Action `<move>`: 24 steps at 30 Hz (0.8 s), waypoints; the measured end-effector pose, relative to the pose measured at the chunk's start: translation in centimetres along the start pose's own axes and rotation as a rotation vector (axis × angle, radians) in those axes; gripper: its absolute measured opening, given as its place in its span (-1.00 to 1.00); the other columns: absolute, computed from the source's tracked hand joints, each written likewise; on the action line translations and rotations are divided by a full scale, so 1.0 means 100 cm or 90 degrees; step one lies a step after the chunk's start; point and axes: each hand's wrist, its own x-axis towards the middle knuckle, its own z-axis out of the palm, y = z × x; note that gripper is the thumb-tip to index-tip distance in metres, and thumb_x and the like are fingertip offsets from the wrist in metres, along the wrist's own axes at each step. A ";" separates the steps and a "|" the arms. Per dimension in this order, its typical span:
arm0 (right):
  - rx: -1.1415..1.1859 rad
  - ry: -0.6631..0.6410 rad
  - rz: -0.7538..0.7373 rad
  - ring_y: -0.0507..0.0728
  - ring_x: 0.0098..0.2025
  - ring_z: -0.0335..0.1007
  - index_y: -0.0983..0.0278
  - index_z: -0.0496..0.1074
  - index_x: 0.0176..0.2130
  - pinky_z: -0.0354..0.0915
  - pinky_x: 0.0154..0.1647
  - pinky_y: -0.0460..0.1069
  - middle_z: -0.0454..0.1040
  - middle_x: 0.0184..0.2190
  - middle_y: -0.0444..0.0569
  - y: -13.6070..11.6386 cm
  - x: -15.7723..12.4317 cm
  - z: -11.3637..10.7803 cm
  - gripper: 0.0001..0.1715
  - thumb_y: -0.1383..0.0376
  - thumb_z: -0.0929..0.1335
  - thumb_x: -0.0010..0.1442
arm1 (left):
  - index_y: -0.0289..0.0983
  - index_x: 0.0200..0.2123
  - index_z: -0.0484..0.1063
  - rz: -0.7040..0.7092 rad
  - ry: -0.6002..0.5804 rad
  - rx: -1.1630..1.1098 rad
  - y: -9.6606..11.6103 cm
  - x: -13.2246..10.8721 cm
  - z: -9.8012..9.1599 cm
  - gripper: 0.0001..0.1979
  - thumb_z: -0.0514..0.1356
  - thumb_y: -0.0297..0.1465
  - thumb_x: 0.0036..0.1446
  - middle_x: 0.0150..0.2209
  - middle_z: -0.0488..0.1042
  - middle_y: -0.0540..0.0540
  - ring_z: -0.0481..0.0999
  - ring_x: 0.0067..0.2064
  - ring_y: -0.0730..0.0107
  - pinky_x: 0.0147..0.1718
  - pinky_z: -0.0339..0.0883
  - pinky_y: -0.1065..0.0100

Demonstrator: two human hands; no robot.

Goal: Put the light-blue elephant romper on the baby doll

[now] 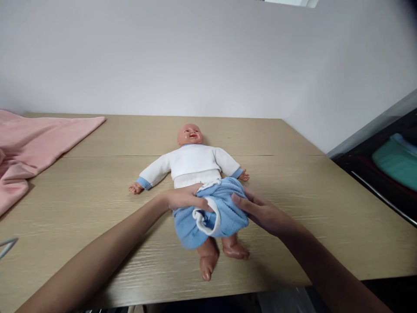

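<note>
A baby doll lies on its back on the table, head away from me, in a white long-sleeved top with blue cuffs. Bunched blue doll pants with white trim cover its hips and upper legs; its bare feet stick out below. My left hand grips the pants at the waist, thumb on top by a white-trimmed opening and some fingers hidden under the cloth. On the other side, my right hand holds the blue cloth with the thumb on top, the other fingers partly hidden.
A pink blanket lies at the left of the wooden table. A grey wire-like loop shows at the left edge. Beyond the table's right edge, green cloth sits on something black. A white wall stands behind.
</note>
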 end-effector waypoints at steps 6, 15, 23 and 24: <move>-0.058 0.090 -0.010 0.28 0.06 0.66 0.19 0.57 0.11 0.55 0.17 0.16 0.70 0.00 0.00 -0.005 -0.009 0.023 -0.29 -0.02 0.71 0.12 | -0.25 -0.17 0.60 0.058 0.078 0.089 0.009 0.006 0.025 -0.78 0.30 -0.23 0.24 -0.15 0.63 -0.03 0.54 -0.01 0.13 0.13 0.45 0.13; -0.111 0.292 -0.022 0.27 -0.01 0.64 0.18 0.55 0.05 0.55 0.12 0.18 0.69 -0.08 -0.03 0.010 -0.016 0.032 -0.54 0.17 0.46 0.15 | -0.22 0.00 0.48 0.136 0.194 0.330 0.009 0.001 0.040 -0.74 0.28 -0.37 0.24 0.01 0.64 -0.15 0.60 0.05 0.00 0.09 0.44 0.04; -0.132 0.253 -0.008 0.22 -0.01 0.64 0.15 0.47 0.26 0.55 0.06 0.14 0.69 0.04 -0.01 0.018 -0.024 0.036 -0.37 0.24 0.44 0.22 | -0.20 0.08 0.36 0.049 0.190 0.508 0.008 -0.002 0.043 -0.77 0.17 -0.34 0.39 -0.04 0.66 -0.20 0.66 -0.02 -0.03 -0.02 0.45 0.06; -0.108 0.239 0.008 0.19 -0.11 0.63 0.16 0.47 0.23 0.56 -0.06 0.09 0.68 -0.04 -0.03 0.019 -0.024 0.037 -0.42 0.20 0.46 0.24 | -0.21 0.11 0.35 0.036 0.176 0.520 0.007 -0.002 0.043 -0.74 0.15 -0.36 0.40 -0.04 0.67 -0.21 0.68 -0.03 -0.02 -0.02 0.46 0.08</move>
